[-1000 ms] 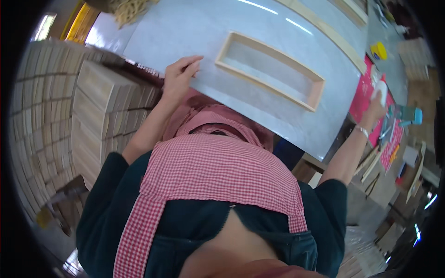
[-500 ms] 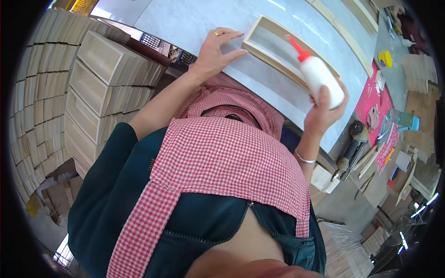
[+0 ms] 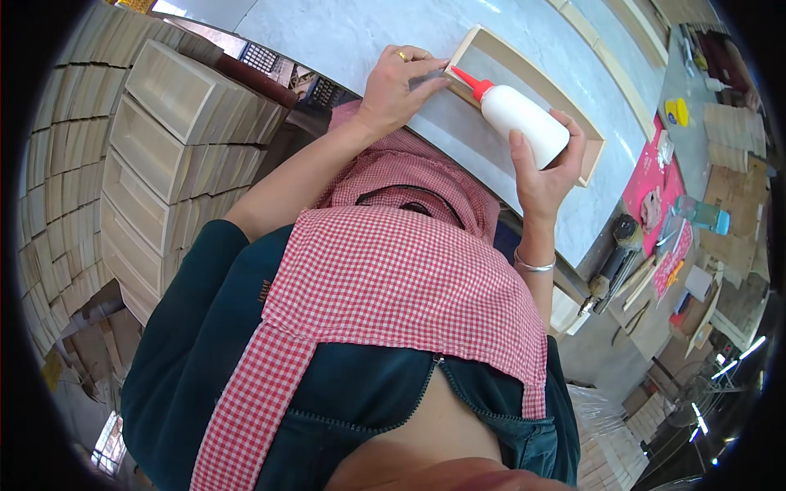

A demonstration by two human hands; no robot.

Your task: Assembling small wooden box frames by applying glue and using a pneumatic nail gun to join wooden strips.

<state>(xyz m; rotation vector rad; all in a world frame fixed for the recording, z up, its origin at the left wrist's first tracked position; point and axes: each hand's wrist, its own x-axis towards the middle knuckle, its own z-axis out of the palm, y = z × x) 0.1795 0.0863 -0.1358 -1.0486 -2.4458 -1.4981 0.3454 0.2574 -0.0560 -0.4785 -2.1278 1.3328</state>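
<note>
A long, narrow wooden frame (image 3: 536,72) lies on the grey-white tabletop, with light wood walls around its middle. At its left corner, my left hand (image 3: 401,92) has thumb and fingertips closed around the wood; a gold ring is on one finger. My right hand (image 3: 550,168) grips a white squeeze bottle (image 3: 524,119) with a red pointed nozzle (image 3: 471,83). The bottle is tilted over the frame's near side, its nozzle tip close to my left fingertips at the corner. Whether the tip touches the wood, I cannot tell.
Stacks of pale wooden boxes (image 3: 155,151) rise at the left. Calculators (image 3: 259,57) lie by the table's left edge. Long wooden strips (image 3: 610,61) run along the far side. To the right are a yellow container (image 3: 676,111), a pink sheet (image 3: 639,182) and a bluish clear bottle (image 3: 702,215).
The bottle has moved left and tipped over, bringing its nozzle to the frame's left corner. My left hand has shifted slightly right and its fingertips have closed on that corner.
</note>
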